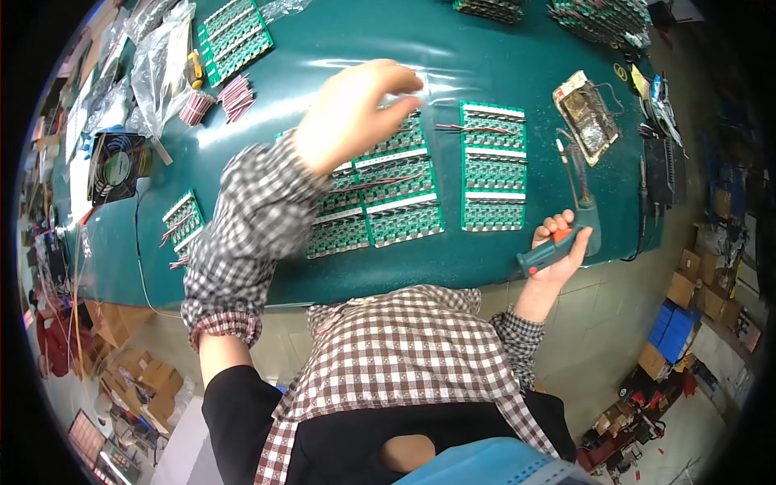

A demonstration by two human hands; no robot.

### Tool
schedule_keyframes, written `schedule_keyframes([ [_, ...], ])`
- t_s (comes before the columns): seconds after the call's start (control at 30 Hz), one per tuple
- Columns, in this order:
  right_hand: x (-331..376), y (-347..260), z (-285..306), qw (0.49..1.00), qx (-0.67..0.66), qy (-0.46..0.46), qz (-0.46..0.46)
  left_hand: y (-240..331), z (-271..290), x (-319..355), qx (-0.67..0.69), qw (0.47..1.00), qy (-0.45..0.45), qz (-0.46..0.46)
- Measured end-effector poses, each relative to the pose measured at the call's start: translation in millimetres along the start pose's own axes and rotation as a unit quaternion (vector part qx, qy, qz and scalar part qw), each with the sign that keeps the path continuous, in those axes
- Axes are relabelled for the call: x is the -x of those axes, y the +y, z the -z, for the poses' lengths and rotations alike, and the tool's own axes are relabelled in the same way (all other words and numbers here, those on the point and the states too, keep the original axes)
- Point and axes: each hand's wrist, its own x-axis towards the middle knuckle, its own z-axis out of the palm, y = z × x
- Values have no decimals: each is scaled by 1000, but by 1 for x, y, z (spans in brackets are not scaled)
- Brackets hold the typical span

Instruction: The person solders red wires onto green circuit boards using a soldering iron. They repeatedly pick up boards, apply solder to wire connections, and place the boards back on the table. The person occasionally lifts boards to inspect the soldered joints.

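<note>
My left hand (347, 109) is raised over a group of green circuit boards (404, 220). Its thumb and fingers are apart, and nothing shows between them. The boards lie side by side, with rows of small parts, white strips and thin red, black and white wires. My right hand (559, 271) is wrapped round the handle of a green pistol-shaped soldering gun (588, 230) with an orange trigger. Its thin tip points away from me, close to a worn, scorched tray (588, 121). Between my hands lies another circuit board panel (494, 170) with wires across its far end.
At the left are a small fan (115, 168), plastic bags (162, 69), wire bundles (236, 99), a yellow-handled tool (196, 70) and a small board (183, 222). Another panel (234, 40) lies far left. Stacked boards (602, 18) stand far right, and a black box (664, 170) sits at the right edge.
</note>
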Motion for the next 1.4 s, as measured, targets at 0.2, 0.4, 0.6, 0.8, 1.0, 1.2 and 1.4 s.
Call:
schedule_keyframes([
  [0.2,-6,23,-20,999,-6,25,21,2,-74,-58,-70,987,-113,86],
  [0.4,1,31,-35,996,53,37,59,-1,-67,-76,-18,967,-181,178],
  [0.6,2,36,-38,996,66,33,52,-9,-58,-68,38,969,-180,167],
  [0.8,2,45,-50,993,109,10,41,-22,-50,-56,37,977,-147,151],
  [1.0,0,46,-55,991,131,9,32,-25,-43,-51,43,972,-156,173],
  [1.2,3,56,-61,987,161,7,24,-29,-37,-50,35,962,-178,206],
  [1.4,5,59,-60,985,170,2,24,-30,-37,-43,32,960,-176,217],
])
